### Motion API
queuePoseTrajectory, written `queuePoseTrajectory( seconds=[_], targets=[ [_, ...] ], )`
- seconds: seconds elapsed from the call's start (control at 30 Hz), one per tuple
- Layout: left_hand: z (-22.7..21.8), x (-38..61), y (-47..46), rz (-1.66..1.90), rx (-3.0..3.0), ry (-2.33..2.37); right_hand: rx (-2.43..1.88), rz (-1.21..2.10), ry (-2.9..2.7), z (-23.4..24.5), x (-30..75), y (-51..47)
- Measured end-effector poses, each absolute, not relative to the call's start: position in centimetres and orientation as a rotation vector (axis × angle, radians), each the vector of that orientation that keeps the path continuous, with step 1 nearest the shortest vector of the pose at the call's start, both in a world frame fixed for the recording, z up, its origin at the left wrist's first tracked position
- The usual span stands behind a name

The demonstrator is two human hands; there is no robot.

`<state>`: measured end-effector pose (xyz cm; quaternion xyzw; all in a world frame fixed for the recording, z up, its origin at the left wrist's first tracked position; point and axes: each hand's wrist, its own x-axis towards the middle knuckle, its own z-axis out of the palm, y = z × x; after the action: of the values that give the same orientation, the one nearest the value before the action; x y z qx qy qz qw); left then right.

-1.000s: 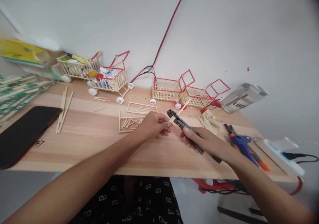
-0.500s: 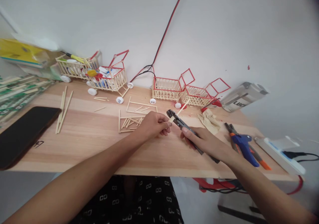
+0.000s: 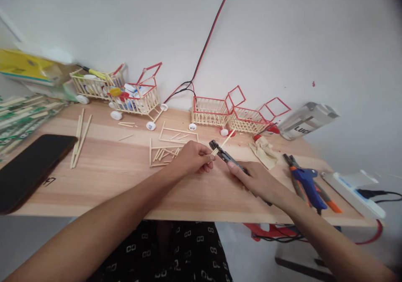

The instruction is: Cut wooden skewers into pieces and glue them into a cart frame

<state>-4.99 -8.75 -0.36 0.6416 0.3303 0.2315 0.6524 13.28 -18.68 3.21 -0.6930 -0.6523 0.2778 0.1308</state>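
My left hand (image 3: 201,156) is closed, pinching a few thin wooden sticks (image 3: 227,139). The sticks lie across the jaws of dark metal pliers (image 3: 223,153), with one longer end poking out beyond them. Wrapped round the plier handles is my right hand (image 3: 251,177); its fingers are partly hidden under the palm. Just left of my left hand, a rectangular stick frame (image 3: 150,153) lies flat with several short cut pieces (image 3: 162,153) inside it. A second stick frame (image 3: 163,131) rests behind it.
Small stick carts with red trim (image 3: 210,106) and a cart full of bottle caps (image 3: 133,100) line the wall. A phone (image 3: 34,169) and long sticks (image 3: 82,142) lie left. Right are a blue glue gun (image 3: 306,181), a power strip (image 3: 353,196) and a bottle (image 3: 309,121).
My right hand has squeezed the plier handles closer together. The sticks and plier jaws have shifted slightly, and the long stick end sits a little lower. My left hand keeps its pinch.
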Motion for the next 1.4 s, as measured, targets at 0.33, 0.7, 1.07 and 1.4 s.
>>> queuePoseTrajectory(
  seconds=[0.33,0.7,1.07,1.4],
  targets=[
    [-0.7,-4.5,-8.9,0.475,1.431,0.838,-2.061,0.840,-1.903,1.9,13.5,-18.2],
    [-1.0,-4.6,-8.8,0.454,1.414,0.858,-2.000,0.712,-2.005,1.5,13.5,-17.9],
    [-0.6,-5.4,-8.7,0.328,1.512,0.716,-2.031,0.755,-1.973,2.3,14.8,-18.9],
    [-0.8,-5.2,-10.1,0.165,1.611,0.490,-2.100,0.306,-1.912,5.7,13.6,-14.7]
  ],
)
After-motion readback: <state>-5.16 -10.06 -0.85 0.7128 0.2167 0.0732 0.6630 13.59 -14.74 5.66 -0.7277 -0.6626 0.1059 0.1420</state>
